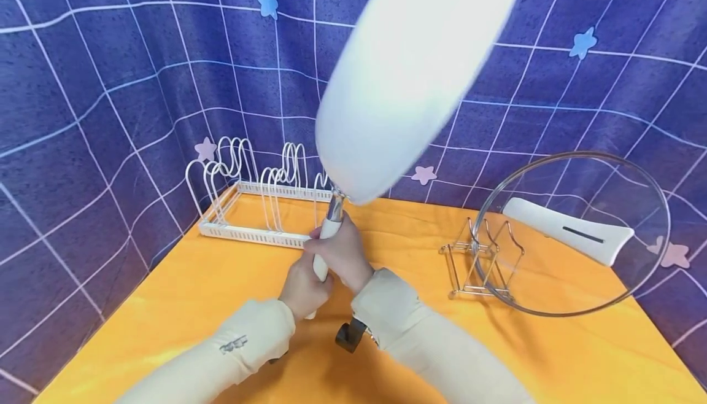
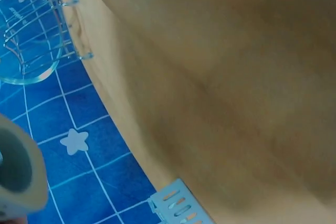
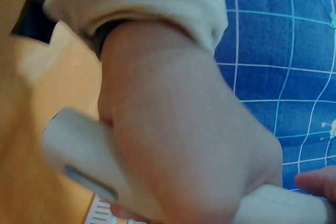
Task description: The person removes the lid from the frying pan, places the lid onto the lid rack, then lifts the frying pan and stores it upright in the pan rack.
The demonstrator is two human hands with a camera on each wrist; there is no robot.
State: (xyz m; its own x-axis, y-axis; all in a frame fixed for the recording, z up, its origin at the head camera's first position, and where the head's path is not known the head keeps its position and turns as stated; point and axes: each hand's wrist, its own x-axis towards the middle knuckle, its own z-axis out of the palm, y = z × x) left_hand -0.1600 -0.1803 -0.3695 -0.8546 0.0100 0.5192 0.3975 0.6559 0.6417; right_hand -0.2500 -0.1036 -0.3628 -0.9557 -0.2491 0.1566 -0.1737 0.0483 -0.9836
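Observation:
A large white pan [image 1: 409, 85] is raised and tilted above the table, its upper end cut off by the head view's top edge. Its long white handle [image 1: 319, 267] slants down toward the person, joined to the pan by a shiny metal collar [image 1: 335, 207]. The right hand [image 1: 345, 253] grips the handle just below that collar. Lower down, near the handle's end, the left hand [image 1: 306, 287] holds it too. In the right wrist view the handle's rounded end [image 3: 68, 135] sticks out past a gripping hand and shows a slot. The left wrist view catches part of the handle [image 2: 23, 171].
Behind the hands on the left stands a white dish rack [image 1: 248, 232] with looped wires. On the right, a small metal wire rack [image 1: 480, 290] props up a glass lid [image 1: 574, 314] with a white slotted handle [image 1: 569, 230]. A blue gridded curtain [image 1: 138, 85] hangs behind the orange-covered table [image 1: 166, 312].

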